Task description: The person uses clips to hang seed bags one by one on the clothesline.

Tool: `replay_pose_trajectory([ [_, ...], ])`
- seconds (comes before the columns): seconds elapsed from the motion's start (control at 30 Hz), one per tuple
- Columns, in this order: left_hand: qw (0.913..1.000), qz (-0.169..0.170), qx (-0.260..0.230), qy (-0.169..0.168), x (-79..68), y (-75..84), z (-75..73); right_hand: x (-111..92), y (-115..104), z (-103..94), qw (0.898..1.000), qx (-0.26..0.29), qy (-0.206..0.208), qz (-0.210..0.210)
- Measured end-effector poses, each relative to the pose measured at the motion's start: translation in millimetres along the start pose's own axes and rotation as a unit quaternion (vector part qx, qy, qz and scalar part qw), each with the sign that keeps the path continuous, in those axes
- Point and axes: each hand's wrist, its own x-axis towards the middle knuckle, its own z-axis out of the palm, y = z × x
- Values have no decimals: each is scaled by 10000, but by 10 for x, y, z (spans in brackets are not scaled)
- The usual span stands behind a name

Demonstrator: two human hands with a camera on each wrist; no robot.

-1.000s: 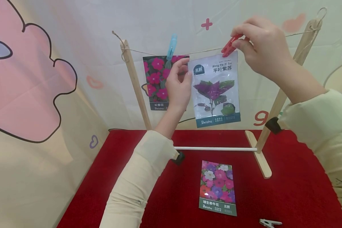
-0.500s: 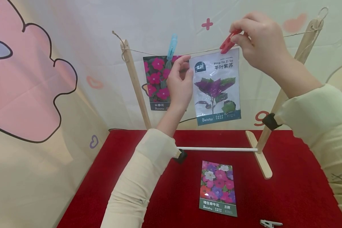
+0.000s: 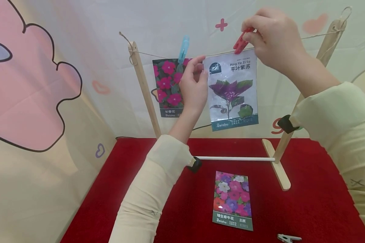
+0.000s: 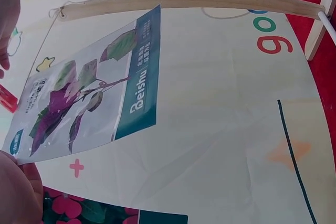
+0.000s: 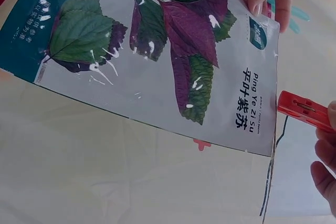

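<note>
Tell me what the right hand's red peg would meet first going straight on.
Likely the top edge of the white seed packet, by the string; whether the red peg touches it is unclear.

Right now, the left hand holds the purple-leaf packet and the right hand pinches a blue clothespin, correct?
Not quite: in the head view, the right hand pinches a red clothespin. The left hand does hold the purple-leaf packet.
</note>
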Motion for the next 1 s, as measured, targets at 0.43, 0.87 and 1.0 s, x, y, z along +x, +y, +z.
replay_pose_trajectory([
  [0.43,9997,97,213,66,12,34,50,49,-32,12,9991,-162,-392,65],
  [0.87,9995,129,272,102,23,28,78,71,-47,10,9980,-280,-556,-60],
  [1.0,9993,119,331,130,22,26,81,77,-44,13,9976,-299,-614,-75],
])
